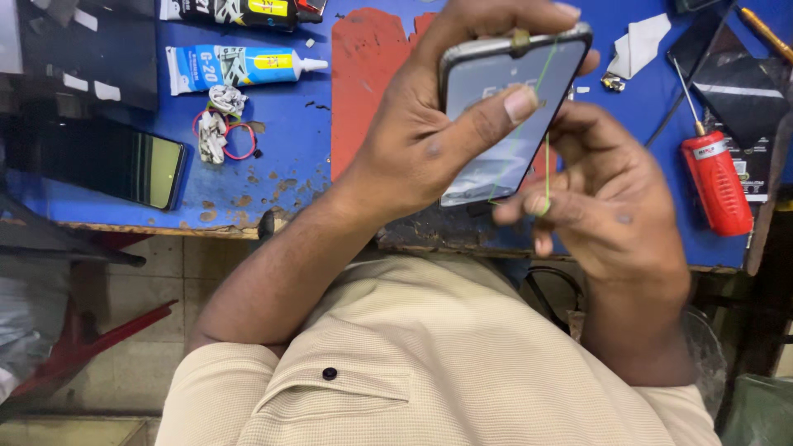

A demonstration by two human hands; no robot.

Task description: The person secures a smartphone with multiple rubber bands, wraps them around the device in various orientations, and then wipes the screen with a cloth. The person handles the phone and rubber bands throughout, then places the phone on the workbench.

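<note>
Fingers (522, 105) of the left hand (429, 140) clamp a smartphone (510, 116) while the right hand (603, 194) pinches a green rubber band (546, 165), seemingly mid-wrap, needing steady tension.

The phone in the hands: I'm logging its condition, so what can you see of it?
The phone is a dark slab with rounded corners and a glossy, reflective screen, held tilted above the blue bench. The left hand grips it, thumb across the glass. A thin green rubber band crosses it, pulled by the right hand.

Glossy glass phone (510, 116), thin green rubber band (546, 169), scuffed matt blue tabletop (289, 157).
</note>
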